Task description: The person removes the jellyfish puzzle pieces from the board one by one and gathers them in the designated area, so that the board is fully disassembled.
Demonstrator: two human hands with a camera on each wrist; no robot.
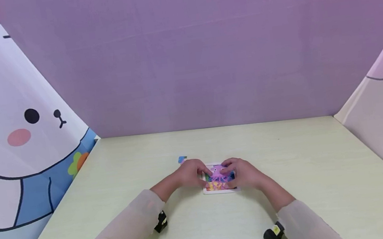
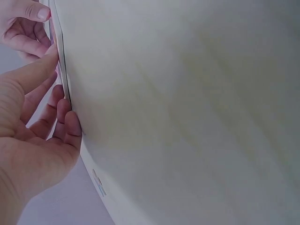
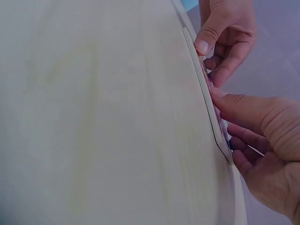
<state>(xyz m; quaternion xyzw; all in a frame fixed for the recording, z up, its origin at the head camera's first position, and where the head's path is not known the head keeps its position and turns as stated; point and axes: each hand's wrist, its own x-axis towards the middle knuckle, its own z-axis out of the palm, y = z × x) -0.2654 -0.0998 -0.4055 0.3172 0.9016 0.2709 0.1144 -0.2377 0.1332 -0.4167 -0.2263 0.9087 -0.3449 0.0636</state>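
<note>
Head view: left hand [image 1: 190,174] and right hand [image 1: 244,173] pressing loosely bent fingers [image 3: 224,101] onto puzzle board [image 1: 219,180], gripping nothing; resting on surface [image 1: 290,163].

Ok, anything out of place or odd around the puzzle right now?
One thing: a small blue puzzle piece lies alone on the table, behind the left hand and apart from the puzzle board. Both the left and the right hand rest on the board, which lies flat. Nothing looks damaged.
</note>
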